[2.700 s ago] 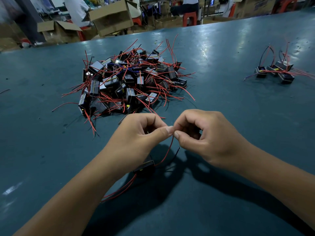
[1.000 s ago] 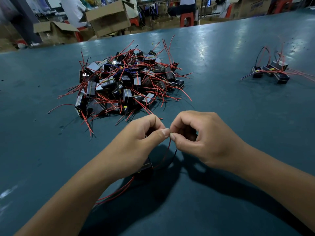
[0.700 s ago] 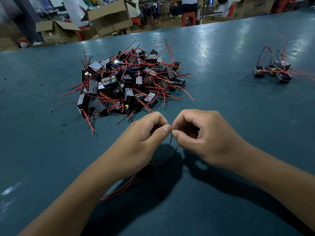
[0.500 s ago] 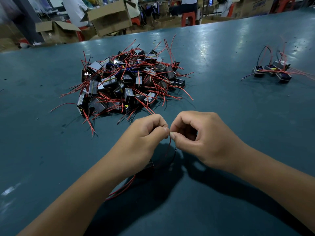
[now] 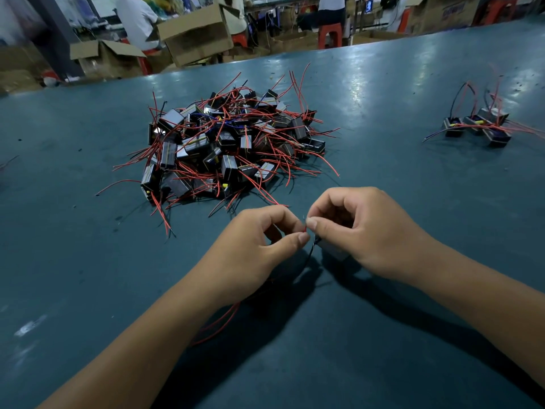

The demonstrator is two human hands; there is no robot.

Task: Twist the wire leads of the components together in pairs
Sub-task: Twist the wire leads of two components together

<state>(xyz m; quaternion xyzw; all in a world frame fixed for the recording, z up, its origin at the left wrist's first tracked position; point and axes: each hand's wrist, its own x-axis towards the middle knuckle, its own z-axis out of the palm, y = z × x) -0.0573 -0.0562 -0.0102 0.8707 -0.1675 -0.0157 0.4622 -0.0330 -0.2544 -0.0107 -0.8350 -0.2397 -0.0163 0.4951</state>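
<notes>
A dull blue-green table [image 5: 88, 261] spread out beneath and around the hands, scuffed and catching pale glare far ahead of the right hand. Beyond its far edge, well past the hands, an open cardboard box [image 5: 197, 36] stood tilted, with a second, lower box [image 5: 103, 56] off to the left of it. A red plastic stool [image 5: 330, 36] stood farther right, ahead of the right hand. A seated person in a white shirt [image 5: 134, 19] was behind the boxes, back turned, blurred.
</notes>
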